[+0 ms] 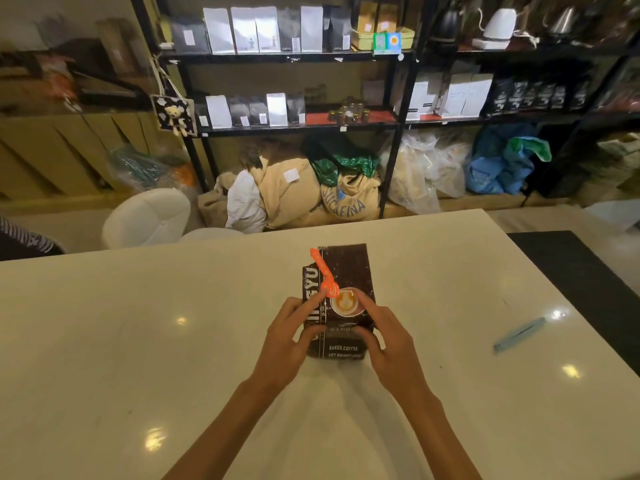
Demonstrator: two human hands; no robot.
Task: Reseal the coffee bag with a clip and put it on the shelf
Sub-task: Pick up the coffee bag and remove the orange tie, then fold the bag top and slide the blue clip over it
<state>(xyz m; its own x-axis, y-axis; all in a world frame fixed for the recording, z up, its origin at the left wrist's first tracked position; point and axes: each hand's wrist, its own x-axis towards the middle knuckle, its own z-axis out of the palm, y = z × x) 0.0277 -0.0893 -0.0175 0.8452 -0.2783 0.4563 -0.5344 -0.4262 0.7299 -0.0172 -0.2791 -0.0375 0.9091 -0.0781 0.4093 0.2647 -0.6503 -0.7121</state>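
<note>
A dark brown coffee bag [346, 271] with a latte picture stands on the white table [138, 341], its top pointing away from me. An orange clip [323, 271] lies slanted on the bag's upper left part. My left hand [289, 337] grips the bag's left side, with the index finger reaching up to the clip's lower end. My right hand [384, 337] holds the bag's right side, thumb on its front. A black shelf [298, 128] with several coffee bags stands beyond the table.
A light blue clip [519, 334] lies on the table to the right. A black mat [588, 285] covers the table's right edge. White chairs [149, 216] stand beyond the far edge. Burlap sacks [294, 192] and plastic bags fill the floor under the shelves.
</note>
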